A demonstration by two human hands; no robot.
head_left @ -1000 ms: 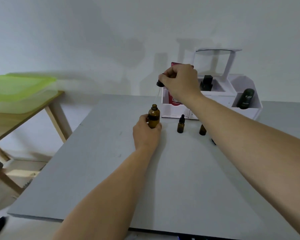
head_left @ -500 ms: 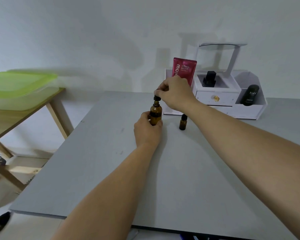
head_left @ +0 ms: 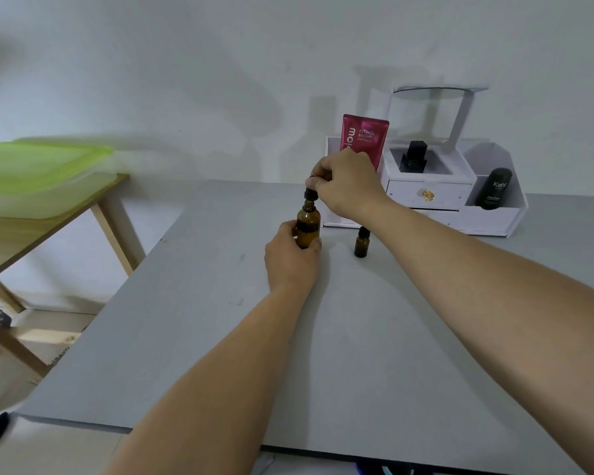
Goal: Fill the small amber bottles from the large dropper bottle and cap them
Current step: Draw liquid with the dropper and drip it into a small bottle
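Grey tabletop (head_left: 323,354) against a white wall; left hand (head_left: 290,260) grips the upright large dropper bottle (head_left: 308,228), right hand (head_left: 345,183) pinches its black cap (head_left: 311,193), seemingly seated. One small amber bottle (head_left: 360,242) stands near.

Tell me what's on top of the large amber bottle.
A black dropper cap sits at the neck of the large amber bottle, pinched by the right hand. Fingers cover the cap's top.

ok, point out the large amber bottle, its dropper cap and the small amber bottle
large amber bottle (head_left: 308,228), head view, on the glass body
dropper cap (head_left: 311,193), head view, on the black collar
small amber bottle (head_left: 360,246), head view, on the body
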